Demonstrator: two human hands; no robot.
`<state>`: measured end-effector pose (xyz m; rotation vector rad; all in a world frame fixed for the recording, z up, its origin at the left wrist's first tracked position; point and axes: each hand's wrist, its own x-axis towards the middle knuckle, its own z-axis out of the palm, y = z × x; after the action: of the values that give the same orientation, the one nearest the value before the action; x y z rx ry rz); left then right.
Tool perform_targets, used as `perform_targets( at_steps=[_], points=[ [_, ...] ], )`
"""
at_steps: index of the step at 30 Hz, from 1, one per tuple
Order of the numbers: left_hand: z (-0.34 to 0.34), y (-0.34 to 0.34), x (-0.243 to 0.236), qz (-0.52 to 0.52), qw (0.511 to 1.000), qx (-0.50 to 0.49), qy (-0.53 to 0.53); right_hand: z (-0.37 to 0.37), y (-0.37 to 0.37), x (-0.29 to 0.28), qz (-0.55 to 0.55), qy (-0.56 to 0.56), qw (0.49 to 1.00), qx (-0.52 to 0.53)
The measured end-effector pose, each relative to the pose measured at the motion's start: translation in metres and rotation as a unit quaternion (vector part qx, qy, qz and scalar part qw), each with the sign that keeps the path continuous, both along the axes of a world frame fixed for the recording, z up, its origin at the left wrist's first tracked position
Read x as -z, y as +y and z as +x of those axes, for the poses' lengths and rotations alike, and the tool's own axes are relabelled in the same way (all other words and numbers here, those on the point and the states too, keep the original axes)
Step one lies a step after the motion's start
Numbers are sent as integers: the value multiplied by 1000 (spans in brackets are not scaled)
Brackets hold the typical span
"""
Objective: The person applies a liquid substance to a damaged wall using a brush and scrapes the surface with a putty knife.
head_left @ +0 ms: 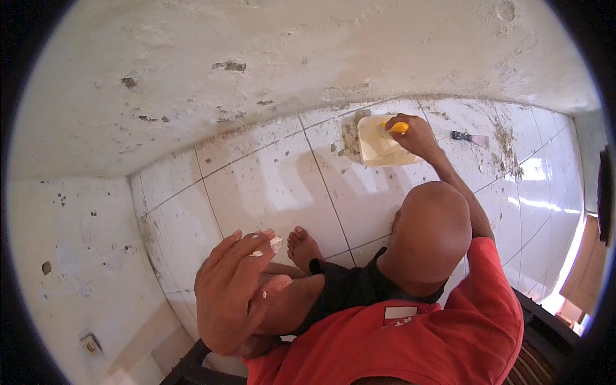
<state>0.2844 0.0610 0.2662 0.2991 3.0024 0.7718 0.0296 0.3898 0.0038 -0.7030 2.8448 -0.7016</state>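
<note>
My right hand [416,136] is closed round the yellow handle [398,128] of a tool and reaches over a white, rectangular plastic tub [367,144] on the floor. The tool's working end points into the tub and cannot be made out. Pale, creamy stuff shows inside the tub. Close in front of me, my left hand [234,289] is raised beside my knee, its fingers stretched and slightly bent, with nothing in it. White smears of what looks like putty stick to its fingertips. To the right of the tub lies a scraper [470,138] with a dark handle.
Beyond the tub rises a whitish wall [276,58] with chipped, flaking patches. Crumbs and debris [507,151] lie on the white tiled floor [269,186] along its base. A socket [90,345] sits on the left wall. Dark furniture [545,327] stands close behind me.
</note>
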Motion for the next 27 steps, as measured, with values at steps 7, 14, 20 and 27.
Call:
perform_targets(
  at_steps=[7, 14, 20, 27],
  points=[
    [-4, 2, 5, 27, 1000, -10, 3, 8, -2, 31, -143, -77, 986, 31],
    [-4, -6, 4, 49, 999, -22, -1, 20, 24, 33, -206, 9, 976, 70],
    [-4, -8, 9, 27, 999, -18, 5, 62, 38, 15, -499, -174, 777, 341],
    [1, -4, 3, 7, 1000, 12, 26, 59, -21, -53, -627, -168, 715, 260]
  ],
)
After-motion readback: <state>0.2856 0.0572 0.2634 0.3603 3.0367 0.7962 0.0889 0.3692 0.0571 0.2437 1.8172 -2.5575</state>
